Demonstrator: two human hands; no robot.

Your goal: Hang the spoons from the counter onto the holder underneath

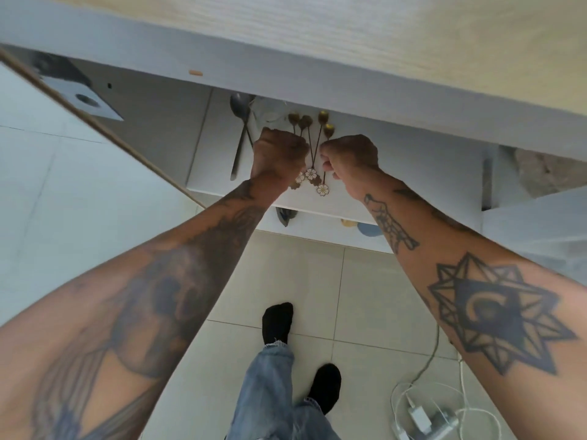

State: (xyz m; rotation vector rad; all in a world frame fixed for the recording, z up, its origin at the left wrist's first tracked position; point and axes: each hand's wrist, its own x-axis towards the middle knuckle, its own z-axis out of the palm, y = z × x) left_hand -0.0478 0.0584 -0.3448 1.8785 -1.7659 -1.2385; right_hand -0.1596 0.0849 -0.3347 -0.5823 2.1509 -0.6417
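Note:
Several small gold spoons (312, 144) with white flower ends are bunched below the counter's edge (349, 100), bowls pointing away from me. My left hand (279, 152) is closed in a fist around their thin handles, and flower ends (311, 174) stick out near its wrist. My right hand (349, 158) is closed too, its fingertips pinching the handle of the rightmost gold spoon (328, 129), whose flower end (323, 189) hangs lowest. A large silver spoon (240, 122) hangs to the left. I cannot make out the holder itself.
A white cabinet shelf (413, 185) lies behind the spoons, with an open cabinet door (95, 122) at the left. Below are a tiled floor (349, 281), my socked feet, and white cables with a charger (419, 414) at the lower right.

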